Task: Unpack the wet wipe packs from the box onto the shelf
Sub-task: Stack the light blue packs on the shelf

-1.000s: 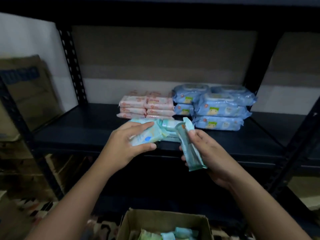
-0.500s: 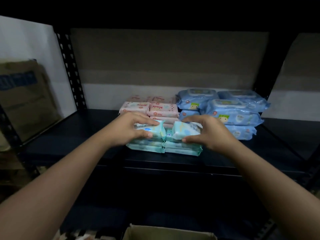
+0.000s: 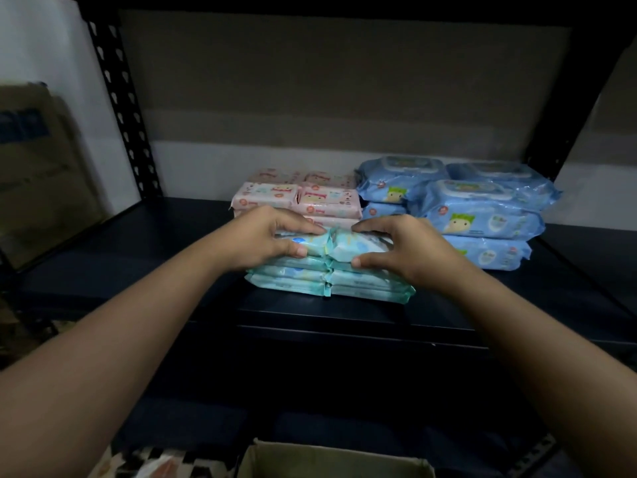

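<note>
On the shelf (image 3: 165,243), just in front of the pink packs (image 3: 296,198), two teal packs (image 3: 331,248) are being gripped atop the teal stack: one by the left hand (image 3: 265,236), one by the right hand (image 3: 406,250). They are judged soft, light and slippery; the long edges are probably best pinched.

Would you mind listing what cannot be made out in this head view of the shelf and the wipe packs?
- Box: cut off by the bottom edge; its contents are out of sight.
- Pink packs: the lower ones hide behind the left hand and the teal packs.
- Print on the teal packs: too small and dim.
- Carton at left: blurred, lettering unreadable.
- Blue packs: the count behind the front ones is hidden.
</note>
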